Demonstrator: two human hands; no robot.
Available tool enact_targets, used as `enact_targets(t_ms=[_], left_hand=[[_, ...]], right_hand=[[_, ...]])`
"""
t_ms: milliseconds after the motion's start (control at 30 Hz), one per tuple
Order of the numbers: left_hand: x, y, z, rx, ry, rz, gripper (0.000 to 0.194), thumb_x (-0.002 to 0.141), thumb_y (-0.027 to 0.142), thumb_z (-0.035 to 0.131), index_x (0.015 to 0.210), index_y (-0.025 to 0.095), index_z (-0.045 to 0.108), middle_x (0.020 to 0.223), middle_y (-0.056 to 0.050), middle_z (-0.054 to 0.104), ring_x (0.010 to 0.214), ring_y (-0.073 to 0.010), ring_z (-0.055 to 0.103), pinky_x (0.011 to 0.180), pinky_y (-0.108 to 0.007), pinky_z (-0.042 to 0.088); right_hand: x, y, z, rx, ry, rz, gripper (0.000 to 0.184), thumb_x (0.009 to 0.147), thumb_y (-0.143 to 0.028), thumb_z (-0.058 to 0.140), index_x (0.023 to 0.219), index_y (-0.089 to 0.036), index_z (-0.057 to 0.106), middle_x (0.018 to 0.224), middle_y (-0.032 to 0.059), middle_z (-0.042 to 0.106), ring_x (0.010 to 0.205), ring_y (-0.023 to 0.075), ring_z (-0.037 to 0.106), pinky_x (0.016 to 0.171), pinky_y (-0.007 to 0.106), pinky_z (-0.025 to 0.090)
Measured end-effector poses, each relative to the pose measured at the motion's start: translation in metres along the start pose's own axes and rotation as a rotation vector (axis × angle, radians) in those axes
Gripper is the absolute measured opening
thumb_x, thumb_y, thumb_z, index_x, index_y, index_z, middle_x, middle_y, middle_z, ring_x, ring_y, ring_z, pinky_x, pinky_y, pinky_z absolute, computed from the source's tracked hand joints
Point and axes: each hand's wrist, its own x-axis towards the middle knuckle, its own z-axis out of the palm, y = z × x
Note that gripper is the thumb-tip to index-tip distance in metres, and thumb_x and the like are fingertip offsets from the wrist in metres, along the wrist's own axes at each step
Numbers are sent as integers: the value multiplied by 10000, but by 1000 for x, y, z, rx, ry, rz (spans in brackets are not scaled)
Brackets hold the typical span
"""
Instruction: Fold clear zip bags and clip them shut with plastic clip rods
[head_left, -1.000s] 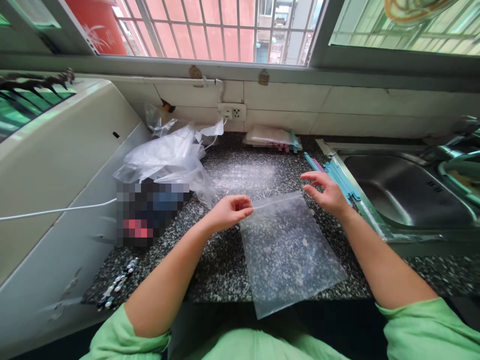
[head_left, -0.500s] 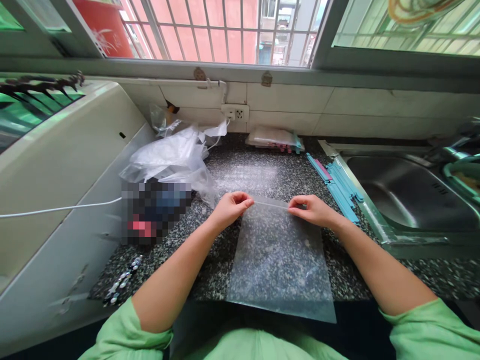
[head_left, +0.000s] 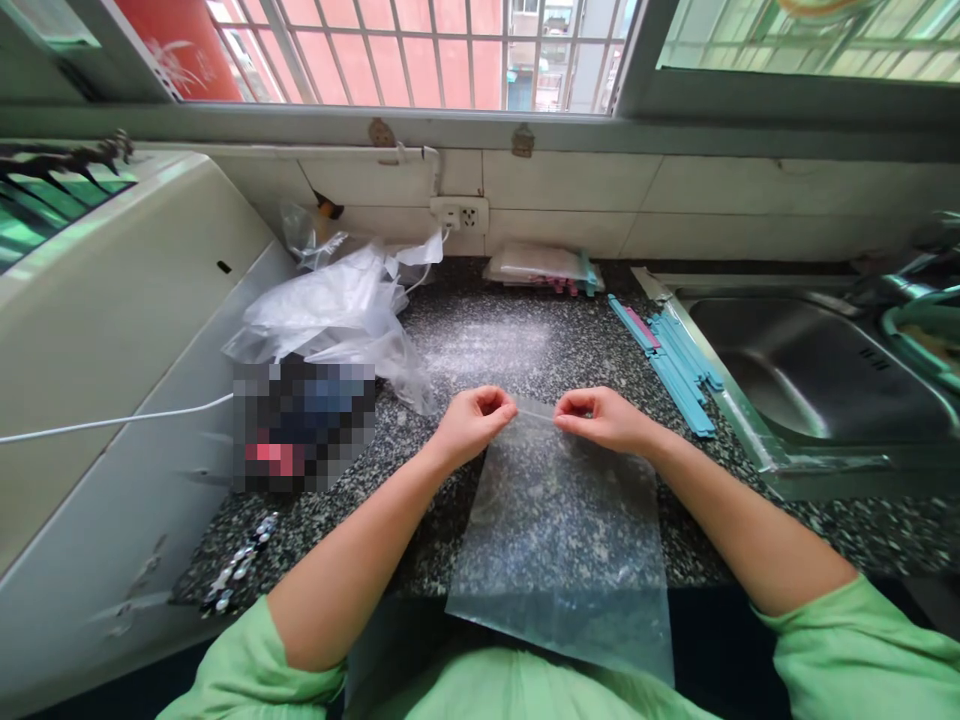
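Note:
A clear plastic bag [head_left: 562,530] hangs between my two hands, its lower end reaching past the counter's front edge toward my body. My left hand [head_left: 478,422] pinches the top edge near its left side, thumb against fingertips. With a like pinch, my right hand [head_left: 600,418] grips the same edge a short way to the right. A thin strip of the edge shows between the fingertips. Through the bag I see the speckled counter, and nothing can be made out inside it.
Several blue sealing strips [head_left: 667,365], with a pink one, lie beside the steel sink [head_left: 810,370]. A flat packet [head_left: 536,265] rests at the wall. Crumpled plastic bags [head_left: 330,305] lie at left, above a blurred-out object [head_left: 307,425] and a beaded item [head_left: 240,565]. The speckled counter [head_left: 480,335] spans between.
Both hands have come closer together along the bag's top edge. The bag's lower end has moved nearer my body, and the view has shifted slightly.

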Motion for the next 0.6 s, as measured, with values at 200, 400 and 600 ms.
enact_targets(t_ms=[200,400,600], left_hand=[[1,-2,1,-106,-47,-85,305,603,418,679,641,133,576,551,45,485,521,-73,399,519,-212,300],[3,-8,1,-132,-28,-64,286,591,399,694,616,136,586,538,41,499,510,-72,400,515,-215,301],[2,-4,0,-124,-17,-49,274,592,393,683,607,140,579,534,41,492,510,-73,398,509,-214,293]], right_hand=[[-1,-3,4,-32,37,-48,164,760,-284,529,686,-152,591,637,-1,576,600,99,498,577,225,386],[-2,0,3,-54,33,-22,160,760,-294,530,722,-154,598,660,7,587,611,107,511,587,233,396],[1,1,5,-46,24,-32,159,759,-291,527,710,-153,589,643,3,573,596,106,498,582,235,394]])
